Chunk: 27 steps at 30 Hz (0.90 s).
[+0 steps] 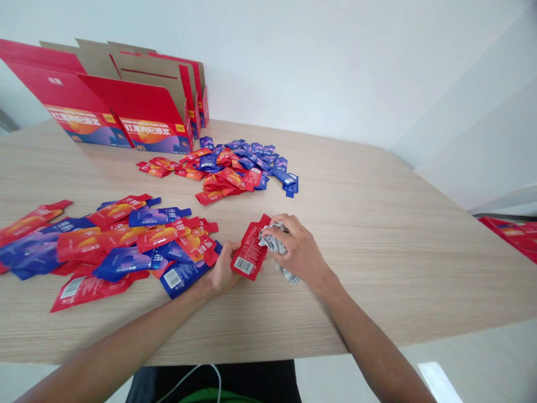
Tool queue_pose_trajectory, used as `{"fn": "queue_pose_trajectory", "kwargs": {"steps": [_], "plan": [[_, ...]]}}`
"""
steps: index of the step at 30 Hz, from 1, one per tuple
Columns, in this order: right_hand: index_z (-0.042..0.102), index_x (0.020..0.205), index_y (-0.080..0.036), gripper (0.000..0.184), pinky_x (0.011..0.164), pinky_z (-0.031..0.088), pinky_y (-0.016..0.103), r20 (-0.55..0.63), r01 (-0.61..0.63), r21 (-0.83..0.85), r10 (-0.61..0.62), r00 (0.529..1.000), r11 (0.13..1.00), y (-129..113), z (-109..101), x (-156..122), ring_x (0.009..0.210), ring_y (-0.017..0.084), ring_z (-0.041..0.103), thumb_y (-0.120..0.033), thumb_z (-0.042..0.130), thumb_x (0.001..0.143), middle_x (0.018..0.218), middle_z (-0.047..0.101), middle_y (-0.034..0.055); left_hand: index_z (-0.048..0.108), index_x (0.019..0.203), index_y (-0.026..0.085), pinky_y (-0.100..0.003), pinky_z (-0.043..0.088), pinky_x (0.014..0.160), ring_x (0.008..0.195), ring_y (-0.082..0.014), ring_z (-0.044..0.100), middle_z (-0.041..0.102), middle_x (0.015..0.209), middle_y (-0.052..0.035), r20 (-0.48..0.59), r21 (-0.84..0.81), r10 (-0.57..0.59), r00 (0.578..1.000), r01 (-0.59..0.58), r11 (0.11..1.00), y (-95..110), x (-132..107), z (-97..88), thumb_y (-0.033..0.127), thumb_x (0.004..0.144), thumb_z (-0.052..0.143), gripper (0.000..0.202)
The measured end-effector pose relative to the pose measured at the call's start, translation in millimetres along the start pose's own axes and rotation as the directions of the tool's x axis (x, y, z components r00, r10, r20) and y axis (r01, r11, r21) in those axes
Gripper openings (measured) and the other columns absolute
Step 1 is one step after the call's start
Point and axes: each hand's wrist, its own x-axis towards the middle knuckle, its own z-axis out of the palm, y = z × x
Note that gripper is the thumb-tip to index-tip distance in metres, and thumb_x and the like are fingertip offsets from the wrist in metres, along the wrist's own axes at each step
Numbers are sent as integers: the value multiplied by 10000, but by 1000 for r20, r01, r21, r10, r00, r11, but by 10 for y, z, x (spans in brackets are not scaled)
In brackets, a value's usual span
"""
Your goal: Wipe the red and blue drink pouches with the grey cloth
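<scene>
My left hand [225, 270] is closed on a red sachet [247, 258], holding it tilted above the front of the table. The sachet's back faces up, with small white print and a barcode. My right hand [296, 246] grips a crumpled grey-and-white striped cloth [274, 239] against the sachet's upper right side. Part of the cloth hangs below the right fingers. Just left of my left hand lies a heap of larger red and blue sachets [126, 238]; a blue one with a barcode [180, 278] is partly under my left wrist.
Farther back is a second pile of red and blue sachets [235, 168]. Several open red cartons [155, 120] stand at the back left against the white wall [293, 67]. Something red [514, 235] shows beyond the table's right edge. A white cable [216, 375] crosses my lap.
</scene>
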Motion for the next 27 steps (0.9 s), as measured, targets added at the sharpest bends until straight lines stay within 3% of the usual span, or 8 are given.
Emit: {"fn": "queue_pose_trajectory", "kwargs": {"steps": [4, 10, 13, 17, 21, 23, 27], "plan": [[696, 1044, -235, 263, 872, 566, 410, 60, 138, 35, -140, 988, 990, -26, -17, 1, 996, 251, 600, -137, 767, 811, 1160, 623, 92, 714, 876, 110, -350, 529, 682, 689, -249, 659, 737, 792, -126, -39, -11, 23, 999, -23, 1000, -3, 9, 34, 390, 854, 511, 347], [694, 1055, -246, 260, 879, 555, 363, 230, 345, 120, -364, 903, 931, -108, 1, -29, 1024, 222, 613, -221, 796, 817, 1204, 634, 63, 640, 709, 136, -304, 486, 591, 556, -190, 570, 662, 637, -59, -142, -53, 56, 988, -64, 997, 36, 21, 150, 337, 843, 505, 277], [694, 1055, -249, 262, 881, 553, 364, 214, 317, 101, -332, 919, 943, -100, 18, -33, 1033, 225, 613, -216, 796, 816, 1200, 637, 59, 652, 725, 131, -305, 485, 587, 546, -190, 566, 656, 618, -58, -160, -49, 56, 986, -65, 997, 41, 21, 136, 333, 844, 510, 274], [705, 1040, -224, 266, 866, 561, 402, 89, 149, 7, -149, 985, 989, -55, 29, -17, 1003, 252, 605, -152, 792, 799, 1172, 641, 91, 697, 825, 115, -317, 506, 619, 601, -216, 623, 702, 693, -84, -106, -22, 59, 993, -62, 998, 27, 21, 77, 366, 849, 540, 297], [707, 1057, -217, 282, 874, 566, 432, 21, -4, -46, 5, 1000, 999, -15, 14, 1, 1010, 269, 592, -100, 752, 805, 1179, 627, 111, 707, 808, 114, -324, 512, 618, 591, -229, 631, 704, 667, -91, -62, 53, 24, 998, -21, 998, 22, 11, 62, 426, 851, 545, 354], [705, 1058, -218, 283, 879, 566, 427, 41, 21, -33, -20, 999, 999, -5, -1, 4, 1009, 265, 593, -99, 754, 805, 1185, 625, 109, 691, 763, 122, -324, 509, 604, 578, -228, 622, 693, 646, -89, -65, 72, 30, 997, -25, 997, 22, 9, 71, 437, 840, 547, 355], [695, 1058, -239, 255, 898, 558, 394, 159, 217, 52, -222, 962, 975, -28, -21, -9, 1027, 241, 606, -197, 788, 824, 1203, 632, 83, 665, 731, 130, -308, 497, 593, 553, -198, 587, 665, 625, -68, -113, 30, 68, 991, -65, 997, 20, 19, 93, 383, 812, 571, 282]]}}
